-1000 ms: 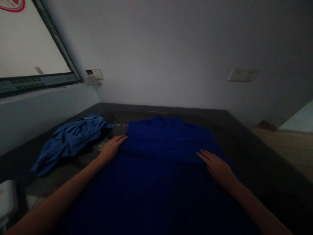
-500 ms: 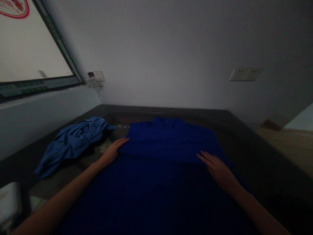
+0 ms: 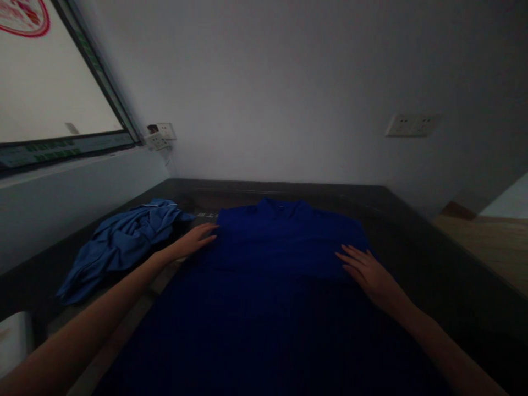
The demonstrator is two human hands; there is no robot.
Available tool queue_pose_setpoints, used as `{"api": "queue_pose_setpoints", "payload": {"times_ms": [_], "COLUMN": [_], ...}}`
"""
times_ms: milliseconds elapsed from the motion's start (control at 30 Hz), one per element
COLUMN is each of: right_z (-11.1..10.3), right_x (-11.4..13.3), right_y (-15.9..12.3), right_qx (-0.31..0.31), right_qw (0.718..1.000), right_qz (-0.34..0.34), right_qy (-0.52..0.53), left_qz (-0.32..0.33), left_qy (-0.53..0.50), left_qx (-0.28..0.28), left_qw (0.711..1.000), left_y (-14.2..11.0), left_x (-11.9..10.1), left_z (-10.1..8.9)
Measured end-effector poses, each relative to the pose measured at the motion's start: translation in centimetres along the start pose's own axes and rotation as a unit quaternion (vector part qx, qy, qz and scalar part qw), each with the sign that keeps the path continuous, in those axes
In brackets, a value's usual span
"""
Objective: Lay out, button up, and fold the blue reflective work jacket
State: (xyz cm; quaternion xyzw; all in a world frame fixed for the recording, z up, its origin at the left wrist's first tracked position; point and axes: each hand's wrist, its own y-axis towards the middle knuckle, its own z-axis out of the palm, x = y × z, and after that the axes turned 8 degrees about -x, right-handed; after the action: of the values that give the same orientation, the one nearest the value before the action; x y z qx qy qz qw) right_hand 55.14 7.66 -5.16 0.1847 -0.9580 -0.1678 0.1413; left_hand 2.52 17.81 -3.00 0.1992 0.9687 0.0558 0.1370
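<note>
A dark blue collared shirt (image 3: 284,247) lies spread on the dark table (image 3: 231,186), its collar toward the wall. My left hand (image 3: 196,237) is at the shirt's left edge, thumb and fingers apart, with the fingertips on the cloth. On the right part of the shirt my right hand (image 3: 367,272) rests with its fingers spread and stretched out. Neither hand grips the cloth. The lower part of the shirt is very dark, so its details are hard to make out.
A crumpled lighter blue garment (image 3: 127,236) lies on the table to the left. A white object (image 3: 14,341), cut off by the frame, is at the lower left. Behind the table stands a wall with sockets (image 3: 412,125); a window (image 3: 61,71) is at upper left.
My left hand has shifted slightly away from me along the shirt's left edge, its thumb now apart. My right hand has moved a little outward and away from me.
</note>
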Motion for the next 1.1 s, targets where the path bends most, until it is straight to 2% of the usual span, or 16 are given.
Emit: {"api": "queue_pose_setpoints", "payload": {"times_ms": [67, 167, 267, 367, 567, 933, 1100], "right_z": [0.2, 1.4, 3.1, 4.0, 3.8, 3.9, 3.2], "right_x": [0.7, 1.2, 0.7, -0.2, -0.3, -0.2, 0.2], "right_y": [1.5, 2.9, 2.9, 2.2, 1.9, 1.8, 2.1], "right_qx": [-0.023, 0.001, 0.035, 0.044, 0.049, 0.049, 0.041], "right_qw": [1.0, 1.0, 0.999, 0.998, 0.997, 0.998, 0.999], "right_qz": [0.004, 0.011, 0.014, 0.01, 0.011, 0.007, 0.012], "right_qy": [-0.007, -0.021, -0.032, -0.042, -0.051, -0.049, -0.026], "left_qz": [-0.007, -0.036, -0.087, -0.114, -0.155, -0.17, -0.194], "left_qy": [0.016, 0.054, 0.089, 0.097, 0.105, 0.102, 0.078], "left_qx": [-0.032, -0.047, -0.055, -0.058, -0.043, -0.038, 0.002], "left_qw": [0.999, 0.997, 0.991, 0.987, 0.981, 0.979, 0.978], "left_y": [3.0, 6.3, 7.6, 7.7, 7.8, 8.3, 9.7], "left_x": [-1.2, -2.6, -2.6, -1.7, -1.1, -0.2, 0.5], "left_z": [0.9, 3.5, 6.1, 7.4, 7.2, 7.6, 6.3]}}
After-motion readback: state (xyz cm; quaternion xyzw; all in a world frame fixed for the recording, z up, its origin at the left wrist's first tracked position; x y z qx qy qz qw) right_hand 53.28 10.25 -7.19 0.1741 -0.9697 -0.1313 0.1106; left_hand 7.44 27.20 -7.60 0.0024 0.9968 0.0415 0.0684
